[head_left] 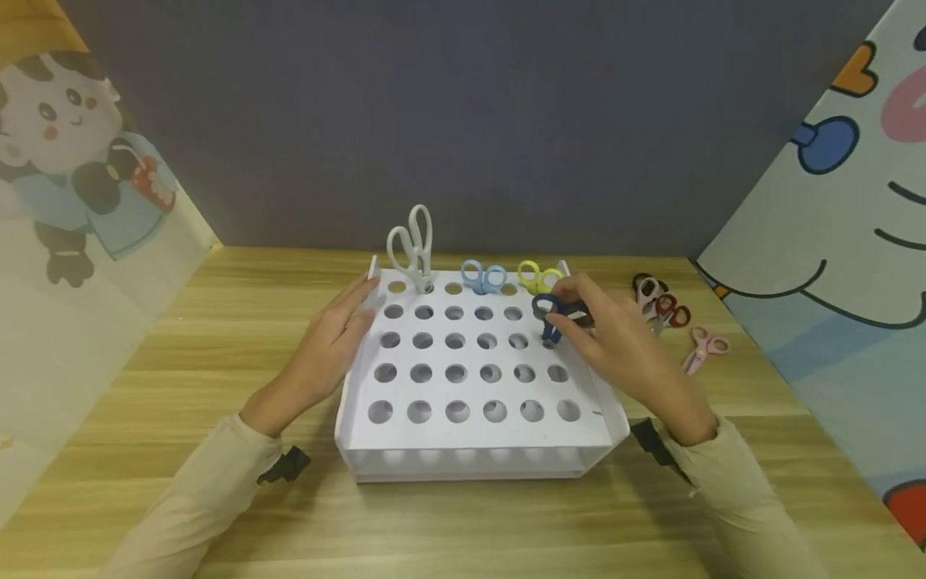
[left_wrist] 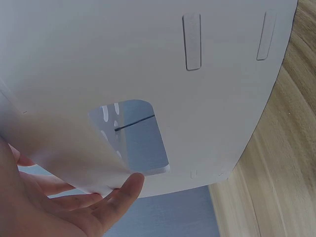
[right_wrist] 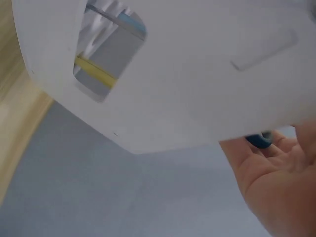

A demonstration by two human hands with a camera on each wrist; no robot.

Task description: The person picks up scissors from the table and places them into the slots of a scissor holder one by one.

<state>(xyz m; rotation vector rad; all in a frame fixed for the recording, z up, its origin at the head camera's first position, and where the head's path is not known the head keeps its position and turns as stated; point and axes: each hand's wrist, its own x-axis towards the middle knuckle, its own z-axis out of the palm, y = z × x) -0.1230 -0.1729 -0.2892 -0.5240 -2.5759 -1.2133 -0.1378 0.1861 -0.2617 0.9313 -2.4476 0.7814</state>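
Note:
A white rack [head_left: 473, 434] with rows of round holes stands on the wooden table. White scissors [head_left: 412, 245], light blue scissors [head_left: 483, 277] and yellow scissors [head_left: 538, 276] stand in its back row. My right hand [head_left: 615, 338] pinches dark blue scissors [head_left: 548, 315] over a hole at the rack's right side, blades pointing down. My left hand [head_left: 336, 342] rests with straight fingers against the rack's left edge. The left wrist view shows the rack's white side wall [left_wrist: 197, 98] and my fingers [left_wrist: 113, 197] on it. The right wrist view shows the rack wall [right_wrist: 197, 74] and my palm [right_wrist: 281, 182].
Several small scissors lie on the table right of the rack: a dark pair [head_left: 646, 288], a red pair [head_left: 671, 312] and a pink pair [head_left: 703, 348]. Cartoon-printed panels stand at left and right, a grey wall behind.

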